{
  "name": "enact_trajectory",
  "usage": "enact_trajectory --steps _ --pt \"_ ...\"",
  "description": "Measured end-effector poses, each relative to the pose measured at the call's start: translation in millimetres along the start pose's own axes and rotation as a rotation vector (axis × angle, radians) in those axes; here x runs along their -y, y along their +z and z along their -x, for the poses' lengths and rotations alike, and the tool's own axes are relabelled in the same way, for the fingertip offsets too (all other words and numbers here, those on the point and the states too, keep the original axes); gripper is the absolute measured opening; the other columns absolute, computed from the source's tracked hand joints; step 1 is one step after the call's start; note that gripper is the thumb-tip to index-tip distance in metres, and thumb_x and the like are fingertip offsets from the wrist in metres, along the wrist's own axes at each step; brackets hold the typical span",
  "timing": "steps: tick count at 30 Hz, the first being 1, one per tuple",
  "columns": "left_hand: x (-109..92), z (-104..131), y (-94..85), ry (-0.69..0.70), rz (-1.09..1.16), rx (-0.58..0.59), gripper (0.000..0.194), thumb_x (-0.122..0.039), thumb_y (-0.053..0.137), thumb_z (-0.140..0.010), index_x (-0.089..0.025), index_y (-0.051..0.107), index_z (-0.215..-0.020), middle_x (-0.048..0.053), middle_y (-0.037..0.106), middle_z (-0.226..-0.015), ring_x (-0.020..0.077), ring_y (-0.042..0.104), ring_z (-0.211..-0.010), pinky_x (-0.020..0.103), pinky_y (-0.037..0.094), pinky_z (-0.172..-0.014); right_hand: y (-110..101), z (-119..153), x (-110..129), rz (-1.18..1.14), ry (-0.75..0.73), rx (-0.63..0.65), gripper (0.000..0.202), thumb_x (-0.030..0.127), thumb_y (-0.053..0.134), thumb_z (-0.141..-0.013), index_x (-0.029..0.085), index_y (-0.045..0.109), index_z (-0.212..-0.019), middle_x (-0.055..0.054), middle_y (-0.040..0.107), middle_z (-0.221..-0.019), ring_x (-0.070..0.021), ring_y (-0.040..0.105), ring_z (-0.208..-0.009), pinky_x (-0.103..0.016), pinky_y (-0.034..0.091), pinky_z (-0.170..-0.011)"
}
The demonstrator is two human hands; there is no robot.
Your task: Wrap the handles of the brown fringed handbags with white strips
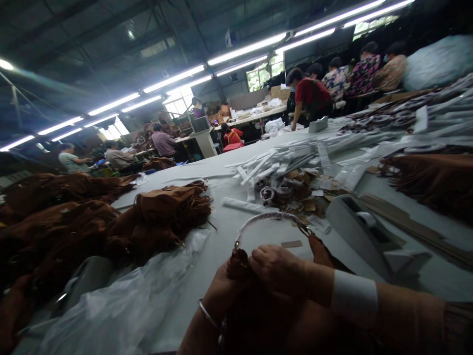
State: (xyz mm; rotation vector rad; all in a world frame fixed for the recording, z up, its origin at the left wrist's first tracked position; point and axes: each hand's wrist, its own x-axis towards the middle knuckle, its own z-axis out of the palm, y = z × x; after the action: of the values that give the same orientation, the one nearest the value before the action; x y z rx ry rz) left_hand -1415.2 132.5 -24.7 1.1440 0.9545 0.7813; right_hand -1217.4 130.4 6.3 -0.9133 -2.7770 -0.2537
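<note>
A brown bag (281, 320) lies close in front of me at the bottom, much of it in shadow. Its handle (266, 216), wrapped in white, arches up above my hands from a metal ring. My left hand (225, 288), with a bangle at the wrist, is closed round the bag's gathered brown top edge. Next to it my right hand (275, 266) has its fingers curled against the same edge, a white band round the forearm. Both sets of fingertips are partly hidden.
Brown bags (162, 212) are heaped at the left, near clear plastic sheets (129, 301). White strips (288, 158) and cardboard scraps (306, 190) lie ahead. A grey tape dispenser (354, 231) stands right. Across the table, a person in red (314, 96) leans over.
</note>
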Motion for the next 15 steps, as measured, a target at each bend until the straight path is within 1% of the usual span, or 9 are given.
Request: enact_trajectory --steps 2,4,6,7,9,12,13,15 --pt "-0.3 4.1 4.8 -0.017 -0.032 0.092 0.045 -0.035 0.089 -0.057 -0.013 0.070 -0.092 0.008 0.072 -0.092 0.0257 0.064 -0.089 0.035 0.050 -0.084 -9.4 -2.5 -4.8 0.038 -0.028 -0.064 0.014 0.016 0.051 -0.092 0.014 0.060 -0.102 -0.009 0.061 -0.089 -0.0216 0.051 -0.076 -0.034 0.037 -0.062" --pt "0.7 8.2 8.4 -0.044 -0.040 0.189 0.045 -0.038 0.088 -0.061 -0.012 0.071 -0.094 0.010 0.071 -0.091 0.0256 0.065 -0.086 0.035 0.050 -0.082 -18.9 -6.3 -13.2 0.030 -0.132 -0.089 0.014 0.017 0.048 -0.096 0.015 0.060 -0.101 -0.008 0.062 -0.091 -0.0210 0.051 -0.079 -0.034 0.039 -0.067" --pt "1.8 11.5 10.4 -0.050 -0.044 0.235 0.046 -0.039 0.087 -0.063 -0.012 0.071 -0.097 0.009 0.071 -0.086 0.0223 0.063 -0.080 0.032 0.050 -0.076 -25.2 -9.5 -22.3 -0.026 -0.246 -0.085 0.014 0.018 0.048 -0.097 0.016 0.062 -0.100 -0.006 0.063 -0.094 -0.0198 0.052 -0.081 -0.033 0.040 -0.071" --pt "1.6 12.8 10.6 -0.045 -0.050 0.245 0.047 -0.039 0.087 -0.064 -0.012 0.070 -0.100 0.008 0.070 -0.085 0.0209 0.063 -0.078 0.031 0.049 -0.074 -26.8 -10.5 -26.0 -0.064 -0.278 -0.077 0.014 0.017 0.048 -0.096 0.016 0.062 -0.099 -0.006 0.064 -0.095 -0.0191 0.052 -0.081 -0.032 0.041 -0.072" --pt "-2.3 14.5 8.8 -0.032 -0.068 0.259 0.049 -0.040 0.087 -0.065 -0.012 0.070 -0.102 0.008 0.071 -0.086 0.0205 0.062 -0.079 0.029 0.048 -0.073 -27.3 -10.8 -30.0 -0.141 -0.277 -0.068 0.016 0.011 0.049 -0.093 0.016 0.063 -0.098 -0.006 0.064 -0.094 -0.0178 0.053 -0.081 -0.030 0.041 -0.073" --pt "-18.8 15.0 0.9 -0.008 -0.133 0.311 0.054 -0.044 0.086 -0.065 -0.011 0.071 -0.105 0.010 0.071 -0.097 0.0246 0.063 -0.089 0.031 0.048 -0.079 -26.2 -8.3 -27.8 -0.228 -0.217 -0.050 0.021 0.003 0.050 -0.087 0.014 0.064 -0.098 -0.007 0.064 -0.093 -0.0171 0.053 -0.080 -0.028 0.041 -0.071" --pt "-26.3 14.7 -2.5 0.027 -0.158 0.307 0.055 -0.047 0.083 -0.068 -0.012 0.070 -0.108 0.010 0.071 -0.100 0.0253 0.062 -0.092 0.032 0.048 -0.082 -26.1 -7.3 -25.8 -0.243 -0.196 -0.040 0.022 0.003 0.051 -0.086 0.014 0.064 -0.099 -0.007 0.064 -0.093 -0.0171 0.053 -0.079 -0.028 0.041 -0.070" --pt "-40.4 13.6 -8.4 0.096 -0.225 0.276 0.050 -0.051 0.075 -0.077 -0.012 0.070 -0.107 0.009 0.070 -0.098 0.0228 0.061 -0.091 0.030 0.046 -0.082 -26.4 -5.8 -21.2 -0.264 -0.147 -0.011 0.024 0.002 0.051 -0.084 0.013 0.064 -0.100 -0.008 0.064 -0.091 -0.0170 0.053 -0.076 -0.028 0.041 -0.067"
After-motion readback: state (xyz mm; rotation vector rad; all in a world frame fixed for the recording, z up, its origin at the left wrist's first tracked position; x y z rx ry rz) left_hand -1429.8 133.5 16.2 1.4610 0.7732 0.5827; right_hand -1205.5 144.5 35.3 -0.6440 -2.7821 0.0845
